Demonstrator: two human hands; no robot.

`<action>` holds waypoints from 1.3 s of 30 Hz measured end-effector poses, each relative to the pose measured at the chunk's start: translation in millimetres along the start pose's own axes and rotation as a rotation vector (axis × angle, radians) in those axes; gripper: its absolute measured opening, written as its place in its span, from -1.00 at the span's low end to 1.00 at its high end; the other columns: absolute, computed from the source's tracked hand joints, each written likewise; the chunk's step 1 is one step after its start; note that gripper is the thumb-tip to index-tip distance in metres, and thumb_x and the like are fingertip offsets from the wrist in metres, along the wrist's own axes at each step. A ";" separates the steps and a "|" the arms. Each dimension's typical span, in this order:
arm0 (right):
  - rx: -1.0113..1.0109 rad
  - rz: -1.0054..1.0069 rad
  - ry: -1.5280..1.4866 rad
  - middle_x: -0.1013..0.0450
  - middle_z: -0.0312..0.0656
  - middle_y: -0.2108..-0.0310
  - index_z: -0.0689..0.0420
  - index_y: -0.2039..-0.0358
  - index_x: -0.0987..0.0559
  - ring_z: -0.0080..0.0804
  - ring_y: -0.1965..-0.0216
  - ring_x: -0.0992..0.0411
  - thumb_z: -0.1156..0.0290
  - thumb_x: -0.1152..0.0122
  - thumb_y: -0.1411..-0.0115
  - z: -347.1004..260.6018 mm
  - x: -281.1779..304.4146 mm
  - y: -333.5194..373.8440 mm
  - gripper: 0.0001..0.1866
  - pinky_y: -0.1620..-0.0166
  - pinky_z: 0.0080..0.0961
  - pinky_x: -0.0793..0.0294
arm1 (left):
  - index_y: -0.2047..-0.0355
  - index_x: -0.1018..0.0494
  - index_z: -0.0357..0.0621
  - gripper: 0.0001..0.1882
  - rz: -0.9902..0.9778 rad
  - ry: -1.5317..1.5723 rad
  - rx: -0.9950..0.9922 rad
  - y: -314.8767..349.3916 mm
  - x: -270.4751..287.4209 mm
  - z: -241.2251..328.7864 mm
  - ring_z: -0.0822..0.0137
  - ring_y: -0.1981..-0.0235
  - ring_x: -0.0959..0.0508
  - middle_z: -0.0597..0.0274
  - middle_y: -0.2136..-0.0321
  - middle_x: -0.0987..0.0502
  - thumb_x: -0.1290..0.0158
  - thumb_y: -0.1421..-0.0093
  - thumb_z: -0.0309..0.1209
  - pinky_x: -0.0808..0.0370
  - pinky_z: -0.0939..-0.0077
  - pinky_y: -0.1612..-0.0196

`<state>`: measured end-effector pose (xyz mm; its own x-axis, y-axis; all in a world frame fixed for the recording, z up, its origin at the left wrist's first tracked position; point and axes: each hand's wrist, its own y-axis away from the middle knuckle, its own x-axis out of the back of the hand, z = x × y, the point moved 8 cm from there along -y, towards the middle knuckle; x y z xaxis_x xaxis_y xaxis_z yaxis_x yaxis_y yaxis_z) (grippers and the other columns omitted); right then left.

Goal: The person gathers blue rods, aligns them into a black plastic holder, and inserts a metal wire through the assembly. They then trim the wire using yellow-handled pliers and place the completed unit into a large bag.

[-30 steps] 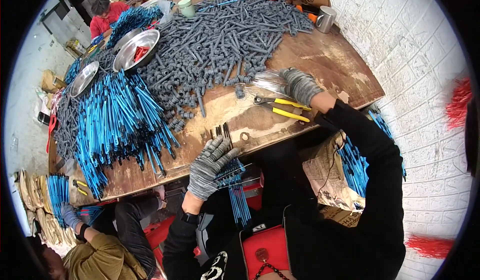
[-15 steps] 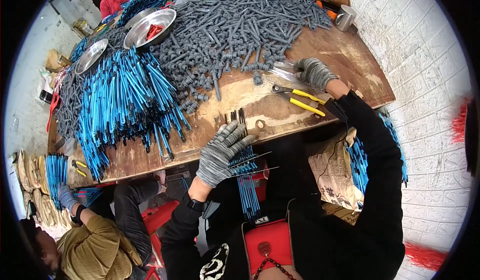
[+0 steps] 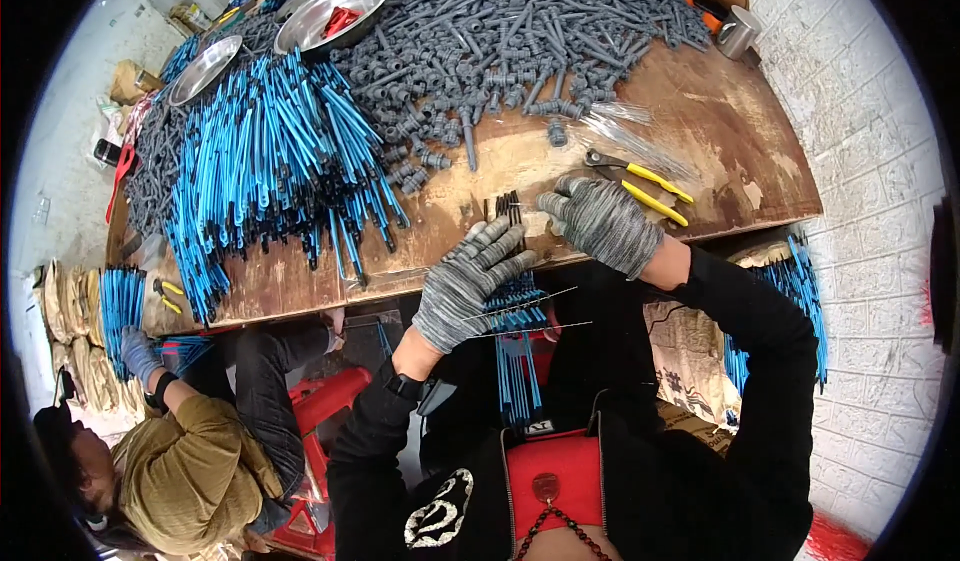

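Note:
My left hand, in a grey knit glove, presses over a bundle of thin blue rods at the table's front edge. Their black ends stick out past my fingertips onto the wood, and the other ends hang toward my lap. A few thin wires project to the right from beneath that palm. Just right of it, my gloved right hand is closed with its fingers curled; whatever they hold is hidden. Yellow-handled cutting pliers lie behind the right hand, beside loose clear thin strands.
A large heap of grey plastic fittings covers the far table. Blue rods are piled at left, near metal bowls. A metal mug stands far right. At lower left, a co-worker handles blue rods.
My right hand has come from the clear strands beyond the pliers to the table edge, close beside my left hand. The left hand stays on the bundle. The view has shifted slightly.

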<state>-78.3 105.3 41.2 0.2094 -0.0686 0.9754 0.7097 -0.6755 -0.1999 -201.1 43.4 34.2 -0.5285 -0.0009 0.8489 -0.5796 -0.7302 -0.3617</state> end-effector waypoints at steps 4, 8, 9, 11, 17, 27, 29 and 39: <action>-0.071 -0.076 0.003 -0.44 -0.07 0.31 0.10 0.11 -0.50 -0.17 0.31 -0.47 0.33 -0.17 -0.02 5.5 -21.6 -5.7 -0.63 0.32 -0.30 -0.49 | 0.00 -0.47 0.15 -0.54 -0.020 -0.007 0.015 2.7 -6.9 -5.1 0.15 -0.18 -0.30 0.23 -0.10 -0.39 -0.04 -0.05 -0.14 -0.17 0.26 -0.26; -0.084 -0.034 -0.029 -0.43 -0.03 0.24 0.13 0.08 -0.49 -0.15 0.30 -0.47 0.35 -0.15 -0.03 5.2 -17.8 -0.3 -0.61 0.30 -0.31 -0.50 | 0.01 -0.47 0.16 -0.59 -0.040 -0.010 0.029 0.8 -2.7 -3.1 0.18 -0.18 -0.30 0.27 -0.10 -0.38 0.00 -0.09 -0.20 -0.17 0.29 -0.26; -0.083 -0.037 -0.032 -0.43 -0.03 0.24 0.13 0.08 -0.49 -0.15 0.30 -0.47 0.35 -0.15 -0.03 5.4 -19.7 0.2 -0.61 0.30 -0.31 -0.50 | 0.02 -0.47 0.17 -0.60 -0.044 -0.007 0.033 0.7 -2.0 -3.4 0.19 -0.18 -0.30 0.28 -0.11 -0.38 0.02 -0.10 -0.23 -0.18 0.29 -0.26; -0.089 -0.034 -0.018 -0.42 -0.02 0.23 0.12 0.06 -0.49 -0.15 0.28 -0.48 0.38 -0.15 -0.03 6.9 -22.5 0.9 -0.60 0.29 -0.32 -0.51 | 0.02 -0.47 0.17 -0.61 -0.043 -0.013 0.034 1.5 -3.3 -5.9 0.19 -0.18 -0.30 0.28 -0.11 -0.38 0.02 -0.10 -0.23 -0.18 0.30 -0.26; 0.006 -0.093 -0.011 -0.41 0.01 0.22 0.13 0.06 -0.48 -0.14 0.25 -0.48 0.46 -0.14 -0.01 6.4 -28.8 -10.6 -0.59 0.26 -0.31 -0.51 | 0.04 -0.47 0.15 -0.61 -0.026 -0.058 0.001 3.5 -6.5 -6.9 0.18 -0.17 -0.31 0.28 -0.11 -0.37 0.01 -0.09 -0.23 -0.20 0.30 -0.25; 0.044 -0.038 0.081 -0.42 -0.15 0.25 0.05 0.00 -0.45 -0.21 0.33 -0.49 0.49 -0.15 0.03 5.7 -28.9 -27.7 -0.51 0.33 -0.38 -0.51 | 0.01 -0.46 0.14 -0.52 -0.026 -0.014 0.002 1.5 -3.5 -3.6 0.12 -0.18 -0.30 0.23 -0.12 -0.37 -0.04 -0.04 -0.08 -0.19 0.25 -0.25; 0.032 -0.047 0.067 -0.42 -0.16 0.25 0.03 0.00 -0.45 -0.22 0.33 -0.49 0.49 -0.15 0.03 4.5 -25.0 -29.1 -0.51 0.34 -0.38 -0.51 | -0.03 -0.43 0.15 -0.46 -0.030 -0.036 0.001 1.6 -3.8 -3.4 0.10 -0.17 -0.30 0.19 -0.12 -0.35 -0.05 -0.02 -0.02 -0.18 0.24 -0.25; 0.049 -0.122 -0.034 -0.43 -0.07 0.21 0.06 0.04 -0.48 -0.18 0.29 -0.51 0.55 -0.14 0.04 4.0 -19.3 -24.0 -0.54 0.29 -0.38 -0.54 | -0.13 -0.34 0.21 -0.35 -0.023 -0.071 -0.004 0.0 -4.9 -0.1 0.06 -0.17 -0.29 0.11 -0.14 -0.31 -0.04 -0.01 0.06 -0.18 0.20 -0.25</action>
<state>-96.8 125.8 26.8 0.1418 0.0374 0.9892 0.7632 -0.6405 -0.0852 -198.6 43.5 30.0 -0.4697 -0.0328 0.8822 -0.5934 -0.7281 -0.3431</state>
